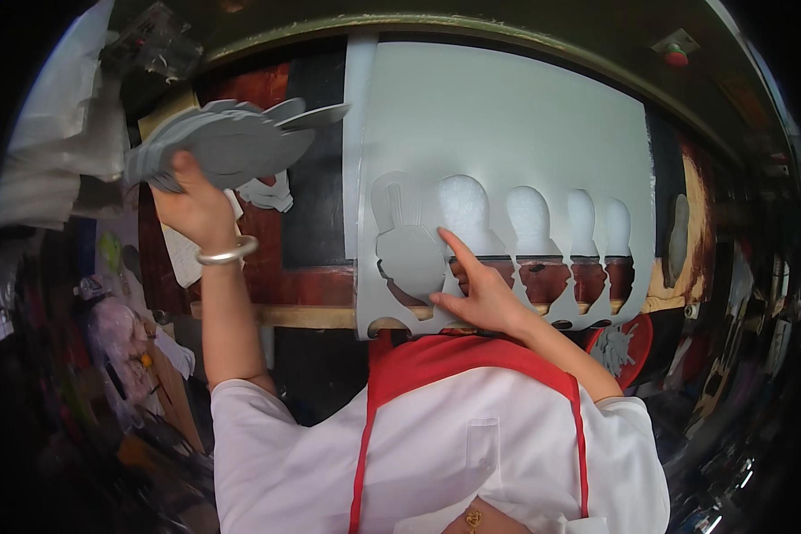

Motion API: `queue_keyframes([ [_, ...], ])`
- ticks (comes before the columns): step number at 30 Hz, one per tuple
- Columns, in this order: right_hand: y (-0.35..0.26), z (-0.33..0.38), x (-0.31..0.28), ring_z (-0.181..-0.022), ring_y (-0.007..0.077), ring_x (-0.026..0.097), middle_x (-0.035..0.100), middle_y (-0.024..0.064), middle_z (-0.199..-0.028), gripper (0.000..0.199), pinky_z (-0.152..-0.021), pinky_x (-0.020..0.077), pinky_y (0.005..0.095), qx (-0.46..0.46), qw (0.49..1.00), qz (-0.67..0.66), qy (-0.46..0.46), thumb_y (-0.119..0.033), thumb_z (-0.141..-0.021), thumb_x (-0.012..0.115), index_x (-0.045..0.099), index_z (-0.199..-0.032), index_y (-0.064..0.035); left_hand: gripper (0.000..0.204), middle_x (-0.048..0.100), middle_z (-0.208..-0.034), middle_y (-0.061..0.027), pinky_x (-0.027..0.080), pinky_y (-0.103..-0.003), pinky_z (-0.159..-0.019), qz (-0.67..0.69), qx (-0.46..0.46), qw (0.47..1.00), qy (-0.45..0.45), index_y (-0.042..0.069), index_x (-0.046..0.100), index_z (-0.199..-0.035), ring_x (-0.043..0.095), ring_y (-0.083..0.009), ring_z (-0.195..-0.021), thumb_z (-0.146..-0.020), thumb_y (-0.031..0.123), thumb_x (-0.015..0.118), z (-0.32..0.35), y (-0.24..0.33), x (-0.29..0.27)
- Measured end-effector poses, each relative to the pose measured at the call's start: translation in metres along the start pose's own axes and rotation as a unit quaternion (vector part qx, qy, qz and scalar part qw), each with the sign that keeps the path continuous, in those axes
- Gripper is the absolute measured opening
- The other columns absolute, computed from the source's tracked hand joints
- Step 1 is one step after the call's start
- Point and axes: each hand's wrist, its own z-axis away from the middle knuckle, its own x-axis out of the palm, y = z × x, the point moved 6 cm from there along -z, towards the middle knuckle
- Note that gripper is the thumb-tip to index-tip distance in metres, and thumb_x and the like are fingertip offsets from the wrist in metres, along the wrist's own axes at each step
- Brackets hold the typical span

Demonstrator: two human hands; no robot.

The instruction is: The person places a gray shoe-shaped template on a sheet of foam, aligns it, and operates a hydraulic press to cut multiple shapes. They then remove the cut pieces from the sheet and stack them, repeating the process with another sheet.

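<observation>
My left hand (196,206), raised over the table's left side, is closed around a thick stack of grey sheet cut-outs (231,142); some at its right end fan apart. On the right, a large grey sheet (507,107) lies flat, with a row of shaped holes along its near part. At the row's left end, a loose grey cut-out piece (411,254) lies within the sheet's outline. My right hand (485,289) rests at that piece's right edge, index finger and thumb stretched apart and the other fingers partly curled. Nothing is gripped in it.
Another grey cut-out (267,192) lies on the table behind my left wrist. A red basin (627,349) with grey scraps stands below the table's right edge. Whitish plastic (62,133) hangs at far left. A red button (676,56) sits on the dark green machine frame (587,36).
</observation>
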Motion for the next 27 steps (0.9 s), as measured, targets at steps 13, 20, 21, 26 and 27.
queue_keyframes([
  [13,0.002,0.002,0.011,-0.08,0.0056,0.055,0.063,0.0114,-0.112,0.094,-0.068,0.0426,0.0185,0.059,0.824,-0.552,-0.115,0.017,-0.075,0.042,0.002,-0.151,-0.022,0.039,0.061,-0.108,-0.0147,0.05,-0.042,-0.087,0.219,0.218,0.779,-0.546,0.008,0.064,-0.106,0.06,-0.0327,-0.101,-0.067,0.013,0.069,0.183,0.094,0.049],
  [20,0.022,0.022,0.011,-0.072,0.0049,0.045,0.055,0.002,-0.082,0.076,-0.063,0.0378,0.0177,0.089,0.978,-0.172,-0.08,0.008,-0.086,0.05,0.015,-0.149,-0.0161,0.033,0.061,-0.107,-0.0119,0.053,-0.035,-0.079,0.332,-0.43,0.836,-0.077,0.0,0.052,-0.11,0.062,-0.0203,-0.09,-0.095,0.03,0.054,0.078,-0.019,0.062],
  [21,0.025,0.026,0.009,-0.071,0.006,0.044,0.047,0.0001,-0.076,0.07,-0.065,0.0374,0.0176,0.097,0.982,-0.14,-0.076,0.006,-0.087,0.053,0.024,-0.147,-0.0139,0.039,0.061,-0.108,-0.0131,0.053,-0.037,-0.08,0.306,-0.408,0.859,-0.04,-0.001,0.053,-0.113,0.062,-0.0224,-0.092,-0.096,0.033,0.053,0.052,-0.026,0.05],
  [26,0.032,0.039,-0.005,-0.082,0.0077,0.055,0.06,0.0032,-0.087,0.059,-0.078,0.0453,0.0209,0.057,0.984,-0.169,-0.021,0.005,-0.088,0.054,0.035,-0.142,-0.0109,0.041,0.062,-0.108,-0.0128,0.054,-0.035,-0.08,0.32,-0.278,0.902,0.077,-0.003,0.052,-0.115,0.063,-0.0226,-0.092,-0.096,0.034,0.051,-0.043,-0.044,-0.011],
  [27,0.033,0.04,-0.007,-0.084,0.0084,0.057,0.061,0.0048,-0.091,0.056,-0.078,0.0467,0.0217,0.05,0.989,-0.137,-0.018,0.004,-0.088,0.055,0.038,-0.14,-0.0096,0.04,0.063,-0.106,-0.0128,0.054,-0.035,-0.078,0.335,-0.264,0.898,0.109,-0.003,0.054,-0.113,0.064,-0.0225,-0.089,-0.096,0.034,0.052,-0.056,-0.045,-0.025],
])
